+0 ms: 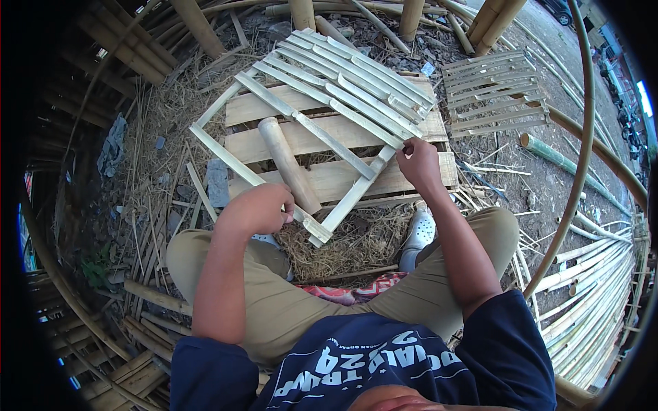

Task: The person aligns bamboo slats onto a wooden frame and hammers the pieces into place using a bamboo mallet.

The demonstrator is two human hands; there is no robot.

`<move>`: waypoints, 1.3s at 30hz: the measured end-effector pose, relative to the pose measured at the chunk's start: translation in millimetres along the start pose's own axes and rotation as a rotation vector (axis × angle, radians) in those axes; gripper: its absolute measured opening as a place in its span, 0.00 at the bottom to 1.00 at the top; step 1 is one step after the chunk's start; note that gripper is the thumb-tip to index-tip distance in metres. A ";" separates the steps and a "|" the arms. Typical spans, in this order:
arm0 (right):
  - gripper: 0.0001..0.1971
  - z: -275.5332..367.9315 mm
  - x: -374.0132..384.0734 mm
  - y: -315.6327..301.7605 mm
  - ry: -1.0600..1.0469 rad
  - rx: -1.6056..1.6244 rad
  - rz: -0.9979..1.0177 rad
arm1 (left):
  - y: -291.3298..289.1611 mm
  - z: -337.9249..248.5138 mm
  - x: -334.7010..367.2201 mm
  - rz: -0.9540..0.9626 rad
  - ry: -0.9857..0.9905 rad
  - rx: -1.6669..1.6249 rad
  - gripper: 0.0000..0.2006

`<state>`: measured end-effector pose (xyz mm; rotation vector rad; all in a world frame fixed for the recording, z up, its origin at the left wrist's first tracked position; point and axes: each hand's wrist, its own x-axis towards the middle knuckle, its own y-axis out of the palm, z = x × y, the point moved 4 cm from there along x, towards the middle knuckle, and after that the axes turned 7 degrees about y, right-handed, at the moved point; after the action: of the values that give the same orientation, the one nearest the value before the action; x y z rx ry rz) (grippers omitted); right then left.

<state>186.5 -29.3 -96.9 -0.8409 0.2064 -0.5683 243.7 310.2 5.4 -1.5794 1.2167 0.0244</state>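
A bamboo slat rack [329, 103] lies askew on a low platform of pale wooden boards [322, 137]. Several split-bamboo slats cross its far part, and one slat [322, 137] sits apart nearer me. My right hand [419, 164] is closed at the rack's right side rail, fingertips pinching at the slat ends there. Beside the near-left strip [233, 161], close to the front corner [319, 233], my left hand [264, 209] has its fingers curled; what they hold, if anything, is hidden. Between the hands rests a thick round wooden piece [288, 163].
A similar slatted rack [493, 96] lies at the far right. Green bamboo poles [569, 164] and a bundle of split strips [589, 294] stretch along the right. Upright bamboo posts [199, 27] stand behind. Straw and scraps [336, 253] cover the ground between my feet.
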 end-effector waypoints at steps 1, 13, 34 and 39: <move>0.14 -0.1 0.3 0.4 -0.003 0.003 0.002 | 0.5 0.4 0.5 0.004 0.001 -0.004 0.03; 0.17 12.5 -9.0 1.1 -0.056 -0.085 -0.066 | 3.9 4.0 6.0 0.000 -0.014 -0.004 0.03; 0.15 88.4 -41.3 12.0 -0.373 -0.075 -0.020 | -5.5 -5.4 16.1 -0.106 0.155 0.000 0.05; 0.18 37.6 -29.3 -86.3 -0.149 0.146 -0.204 | -5.5 -6.0 15.1 -0.083 0.120 0.038 0.05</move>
<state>142.9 -34.6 -8.7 -0.7626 -0.0572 -0.6995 251.4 295.0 3.2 -1.6153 1.2361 -0.1483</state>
